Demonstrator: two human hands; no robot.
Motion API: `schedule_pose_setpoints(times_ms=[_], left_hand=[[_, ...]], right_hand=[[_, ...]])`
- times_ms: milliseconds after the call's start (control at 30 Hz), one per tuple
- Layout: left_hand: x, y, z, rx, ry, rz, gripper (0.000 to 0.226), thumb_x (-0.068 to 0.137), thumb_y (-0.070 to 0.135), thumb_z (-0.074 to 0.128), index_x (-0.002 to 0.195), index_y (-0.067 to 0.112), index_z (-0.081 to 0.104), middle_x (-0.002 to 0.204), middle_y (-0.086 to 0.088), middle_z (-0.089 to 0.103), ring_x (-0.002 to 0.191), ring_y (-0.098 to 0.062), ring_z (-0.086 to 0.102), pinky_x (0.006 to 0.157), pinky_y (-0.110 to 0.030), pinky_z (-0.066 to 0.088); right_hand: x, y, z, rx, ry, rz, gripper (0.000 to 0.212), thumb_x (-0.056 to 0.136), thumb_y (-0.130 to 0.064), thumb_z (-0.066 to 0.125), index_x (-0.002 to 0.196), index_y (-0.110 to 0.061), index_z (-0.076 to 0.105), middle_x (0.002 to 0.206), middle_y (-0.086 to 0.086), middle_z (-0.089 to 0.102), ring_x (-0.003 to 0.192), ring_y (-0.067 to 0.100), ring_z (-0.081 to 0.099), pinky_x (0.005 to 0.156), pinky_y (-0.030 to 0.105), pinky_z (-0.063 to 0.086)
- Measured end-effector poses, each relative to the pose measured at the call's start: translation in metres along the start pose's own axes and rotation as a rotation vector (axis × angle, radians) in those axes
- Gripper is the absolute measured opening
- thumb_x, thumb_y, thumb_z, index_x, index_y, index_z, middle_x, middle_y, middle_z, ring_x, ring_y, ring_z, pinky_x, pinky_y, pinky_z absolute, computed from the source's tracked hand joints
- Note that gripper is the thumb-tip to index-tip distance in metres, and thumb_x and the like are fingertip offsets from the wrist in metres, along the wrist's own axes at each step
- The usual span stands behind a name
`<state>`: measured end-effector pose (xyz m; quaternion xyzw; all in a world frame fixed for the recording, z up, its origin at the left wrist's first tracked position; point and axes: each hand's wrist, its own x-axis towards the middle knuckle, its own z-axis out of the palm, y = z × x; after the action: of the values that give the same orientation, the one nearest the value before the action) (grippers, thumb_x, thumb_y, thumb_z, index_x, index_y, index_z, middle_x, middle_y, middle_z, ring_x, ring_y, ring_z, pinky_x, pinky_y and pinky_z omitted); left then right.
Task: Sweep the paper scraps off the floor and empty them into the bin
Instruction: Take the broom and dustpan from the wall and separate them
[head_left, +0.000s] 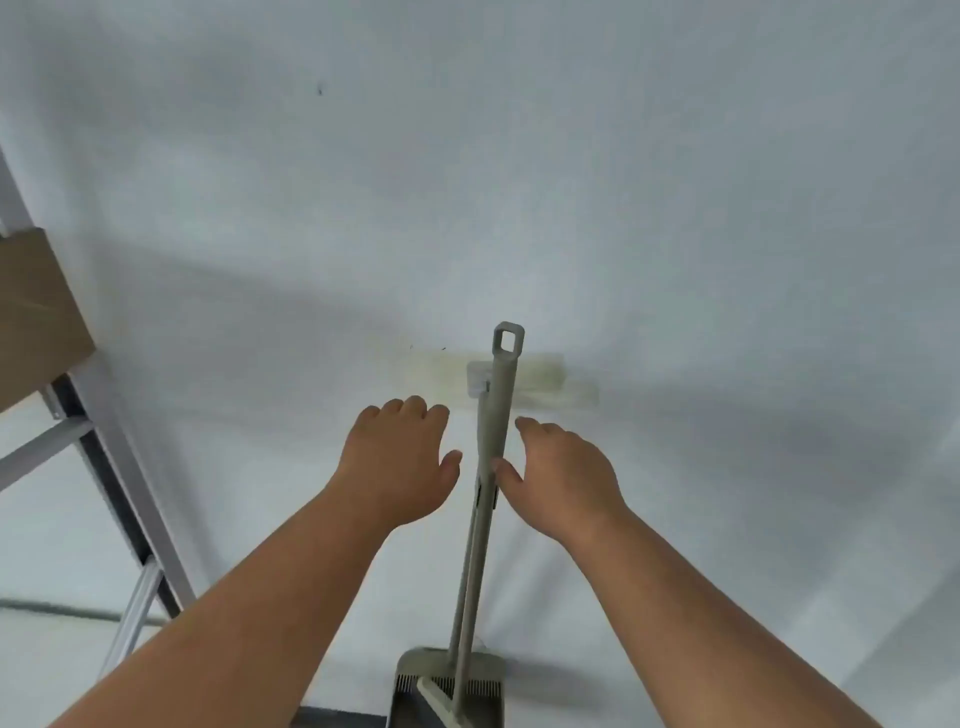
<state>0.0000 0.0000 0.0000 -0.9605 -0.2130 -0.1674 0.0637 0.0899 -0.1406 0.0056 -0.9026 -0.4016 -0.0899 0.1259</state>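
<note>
A grey-green broom and dustpan set stands upright against the white wall. Its two long handles run side by side up to a loop end near a small wall clip. The dustpan with its comb teeth sits at the bottom, and the broom head is clipped in it. My left hand hovers just left of the handles with relaxed fingers, holding nothing. My right hand is just right of them, its thumb touching the handle. No paper scraps or bin are in view.
A metal shelf frame stands at the left with a brown cardboard box on it. The white wall fills most of the view. A strip of dark floor shows beside the dustpan at the bottom edge.
</note>
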Motion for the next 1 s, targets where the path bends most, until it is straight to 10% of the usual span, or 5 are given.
schedule_pose_setpoints(times_ms=[600, 1000], left_hand=[[0.053, -0.001, 0.049, 0.0, -0.184, 0.275, 0.052, 0.09, 0.027, 0.047, 0.14, 0.03, 0.033, 0.145, -0.006, 0.034, 0.126, -0.026, 0.042, 0.098, -0.036, 0.04], [0.071, 0.011, 0.03, 0.051, 0.034, 0.46, 0.035, 0.089, 0.022, 0.049, 0.124, 0.024, 0.051, 0.135, 0.0, 0.046, 0.123, -0.022, 0.043, 0.092, -0.031, 0.037]], right_hand=[[0.02, -0.019, 0.036, 0.384, -0.055, 0.202, 0.029, 0.094, -0.031, 0.051, 0.119, -0.015, 0.053, 0.104, 0.003, 0.067, 0.095, 0.023, 0.064, 0.074, 0.028, 0.048], [0.024, -0.012, 0.009, 0.44, -0.007, 0.21, 0.025, 0.091, -0.028, 0.053, 0.112, -0.014, 0.053, 0.092, 0.003, 0.066, 0.079, 0.022, 0.065, 0.068, 0.035, 0.056]])
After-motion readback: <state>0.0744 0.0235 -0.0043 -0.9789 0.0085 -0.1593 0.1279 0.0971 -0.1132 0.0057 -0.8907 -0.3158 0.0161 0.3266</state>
